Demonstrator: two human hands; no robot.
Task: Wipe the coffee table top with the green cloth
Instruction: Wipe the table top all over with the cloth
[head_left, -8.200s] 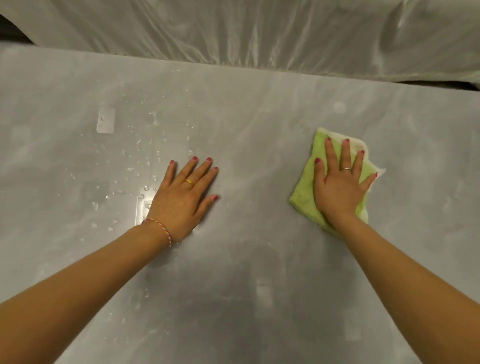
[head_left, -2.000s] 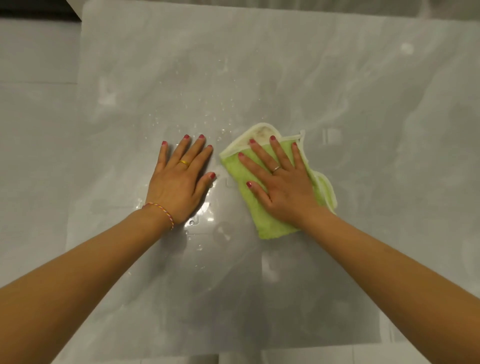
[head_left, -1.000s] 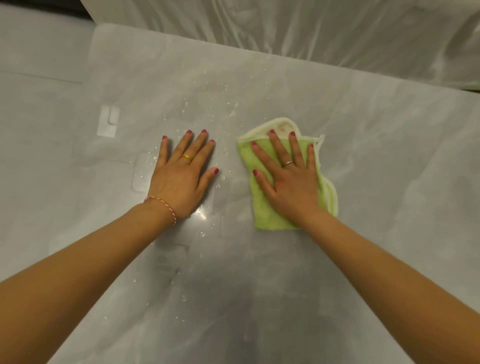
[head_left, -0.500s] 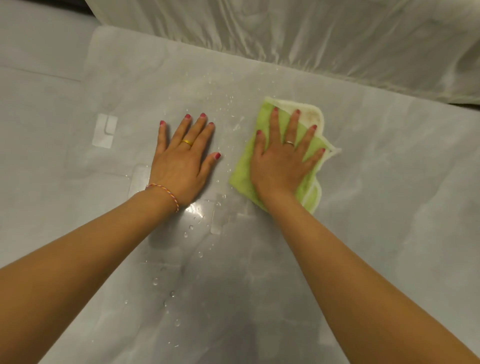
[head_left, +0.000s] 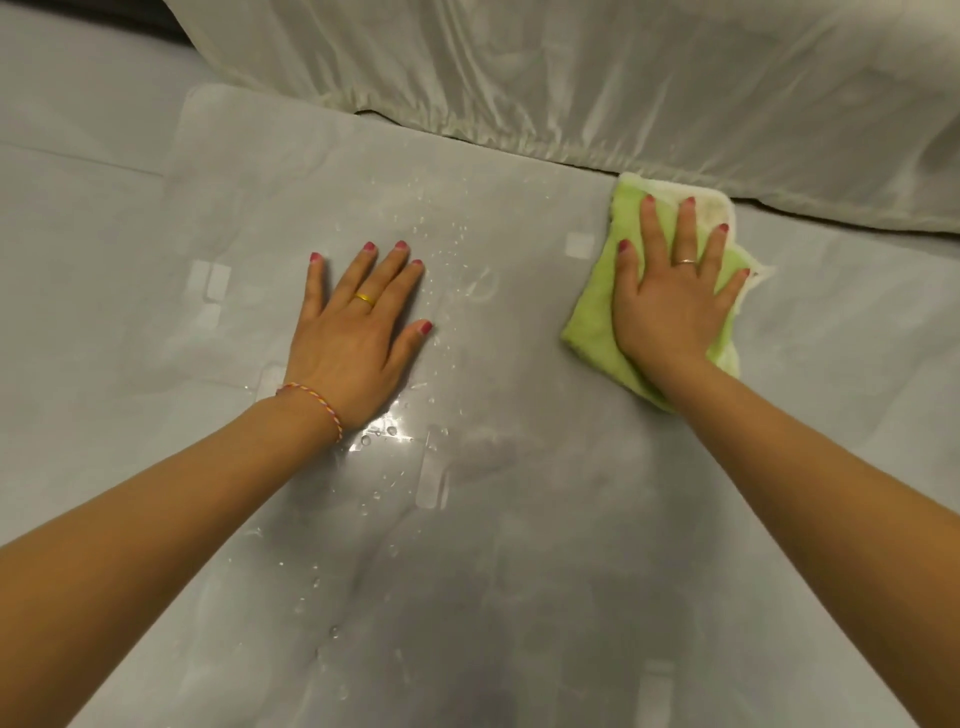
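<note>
The coffee table top (head_left: 519, 519) is glossy grey and fills most of the view. A folded green cloth (head_left: 589, 317) with a white edge lies flat near the far right edge of the table. My right hand (head_left: 670, 301) presses down on the cloth with fingers spread. My left hand (head_left: 358, 332) rests flat on the bare table, left of centre, fingers apart, holding nothing. Water droplets (head_left: 447, 244) are scattered between the hands and below my left wrist.
A piece of furniture under a pale plastic cover (head_left: 571, 78) runs along the far edge of the table, close to the cloth. Grey floor tiles (head_left: 78, 260) lie to the left of the table's left edge.
My right hand has slid the cloth to the right and toward the far edge, away from my left hand. The left hand has stayed flat in place.
</note>
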